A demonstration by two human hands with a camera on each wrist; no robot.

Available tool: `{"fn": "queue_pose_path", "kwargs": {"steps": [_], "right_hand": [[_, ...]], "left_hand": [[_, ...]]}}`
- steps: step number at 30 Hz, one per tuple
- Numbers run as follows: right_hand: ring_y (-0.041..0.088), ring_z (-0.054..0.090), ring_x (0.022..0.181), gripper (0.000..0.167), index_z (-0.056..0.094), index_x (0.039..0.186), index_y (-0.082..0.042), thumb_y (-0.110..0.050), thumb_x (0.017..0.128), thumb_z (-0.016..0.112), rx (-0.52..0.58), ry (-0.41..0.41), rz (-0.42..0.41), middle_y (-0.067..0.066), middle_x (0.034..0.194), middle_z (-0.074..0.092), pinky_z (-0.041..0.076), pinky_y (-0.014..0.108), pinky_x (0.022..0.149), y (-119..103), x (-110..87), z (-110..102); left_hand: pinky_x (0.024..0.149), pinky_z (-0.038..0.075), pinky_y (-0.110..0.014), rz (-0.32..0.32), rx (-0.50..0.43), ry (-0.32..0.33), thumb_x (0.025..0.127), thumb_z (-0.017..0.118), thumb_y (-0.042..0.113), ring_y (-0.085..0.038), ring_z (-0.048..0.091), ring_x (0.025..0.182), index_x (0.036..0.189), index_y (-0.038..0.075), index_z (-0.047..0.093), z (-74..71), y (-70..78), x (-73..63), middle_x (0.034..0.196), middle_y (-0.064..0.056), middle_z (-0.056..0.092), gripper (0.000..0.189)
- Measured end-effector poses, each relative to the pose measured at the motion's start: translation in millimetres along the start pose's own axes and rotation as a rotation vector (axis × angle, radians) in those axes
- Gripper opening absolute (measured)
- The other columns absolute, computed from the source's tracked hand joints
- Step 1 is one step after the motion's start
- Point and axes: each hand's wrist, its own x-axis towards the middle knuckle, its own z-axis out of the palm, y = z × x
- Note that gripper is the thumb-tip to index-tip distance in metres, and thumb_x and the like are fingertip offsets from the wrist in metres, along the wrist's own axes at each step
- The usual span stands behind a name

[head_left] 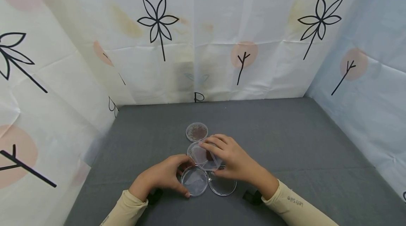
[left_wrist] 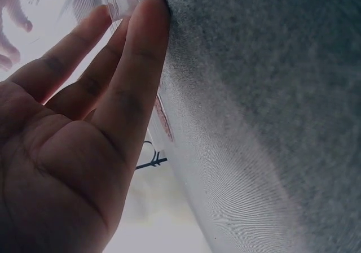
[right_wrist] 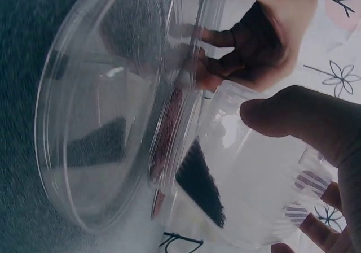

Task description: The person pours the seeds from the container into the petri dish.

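My left hand [head_left: 168, 175] grips a clear petri dish [head_left: 194, 182] at the front left, its thumb on the near rim and its fingers at the far side. The right hand [head_left: 233, 157] holds a clear plastic cup [right_wrist: 254, 162] tilted over the dishes, between thumb and fingers. A dark wedge of material [right_wrist: 200, 182] shows through the cup's wall. Below this hand lies another clear petri dish [head_left: 223, 185], at the front right. Partly hidden behind the cup is a dish with grains [head_left: 191, 151]. Farthest back lies a dish with reddish-brown grains [head_left: 197, 132].
The dishes stand close together on a grey cloth-covered table [head_left: 285, 134]. Printed fabric walls [head_left: 215, 18] enclose its back and both sides. Black wrist straps [head_left: 252, 197] sit at the sleeves.
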Motion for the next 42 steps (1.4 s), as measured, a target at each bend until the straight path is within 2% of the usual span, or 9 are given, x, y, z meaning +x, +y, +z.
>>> {"fn": "queue_pose_path", "kwargs": {"steps": [4, 11, 22, 29, 42], "right_hand": [[0.026, 0.052, 0.139, 0.108, 0.05, 0.158, -0.015, -0.025, 0.064, 0.103, -0.002, -0.003, -0.007, 0.001, 0.148, 0.06, 0.054, 0.05, 0.102, -4, 0.7, 2], [0.027, 0.052, 0.141, 0.093, 0.057, 0.148, -0.012, -0.018, 0.067, 0.1, -0.018, -0.013, -0.043, 0.003, 0.149, 0.061, 0.052, 0.048, 0.106, -9, 1.4, 5], [0.027, 0.052, 0.141, 0.091, 0.059, 0.145, -0.015, -0.01, 0.064, 0.099, -0.067, 0.0, -0.115, 0.004, 0.146, 0.061, 0.052, 0.047, 0.107, -15, 0.2, 6], [0.028, 0.054, 0.139, 0.085, 0.062, 0.143, -0.015, 0.0, 0.065, 0.093, -0.088, 0.034, -0.171, 0.003, 0.143, 0.062, 0.053, 0.046, 0.109, -15, 0.9, 12], [0.027, 0.056, 0.137, 0.084, 0.063, 0.143, -0.015, -0.007, 0.066, 0.097, -0.133, 0.053, -0.212, 0.004, 0.141, 0.065, 0.051, 0.045, 0.113, -17, 2.6, 12]], "left_hand": [[0.093, 0.061, -0.025, -0.002, -0.013, -0.001, 0.065, 0.105, 0.032, -0.02, 0.066, 0.117, 0.136, 0.013, 0.064, 0.0, -1.0, 0.1, 0.132, -0.004, 0.067, 0.084], [0.092, 0.06, -0.025, 0.0, -0.025, 0.0, 0.064, 0.105, 0.031, -0.021, 0.066, 0.114, 0.134, 0.011, 0.064, -1.2, 0.4, -0.2, 0.128, -0.006, 0.066, 0.083], [0.091, 0.061, -0.026, -0.007, -0.041, -0.008, 0.065, 0.105, 0.028, -0.02, 0.066, 0.108, 0.13, 0.013, 0.064, -2.3, 0.4, 0.5, 0.124, -0.007, 0.065, 0.078], [0.092, 0.06, -0.027, -0.03, -0.072, -0.007, 0.065, 0.105, 0.025, -0.02, 0.066, 0.109, 0.131, 0.015, 0.063, -2.9, 1.2, -0.2, 0.122, -0.006, 0.065, 0.078], [0.092, 0.061, -0.028, -0.034, -0.074, 0.002, 0.064, 0.105, 0.026, -0.02, 0.066, 0.109, 0.129, 0.014, 0.064, -2.2, -1.8, 0.1, 0.119, -0.005, 0.064, 0.078]]}}
